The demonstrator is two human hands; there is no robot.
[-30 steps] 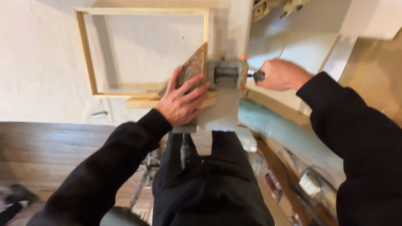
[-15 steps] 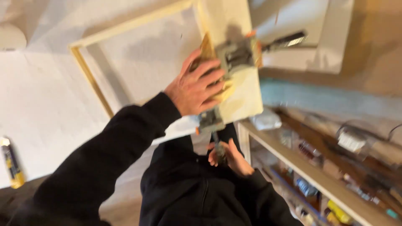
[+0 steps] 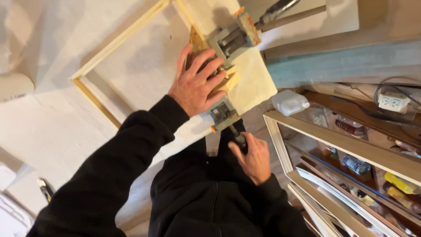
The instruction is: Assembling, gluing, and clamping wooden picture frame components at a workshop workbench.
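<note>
Nearest, right hand [image 3: 251, 157] closed around the dark screw handle [image 3: 239, 138] just below the grey metal corner clamp [image 3: 228, 48]. Beyond it, left hand [image 3: 198, 81] spread flat, fingers open, pressing the pale wooden frame corner [image 3: 228, 81] into that clamp. Best turned slowly, joint held flush, pressure steady. Farther out from the clamp, thin light-wood rectangular frame [image 3: 94, 94] lying on the white tabletop [image 3: 48, 118].
</note>
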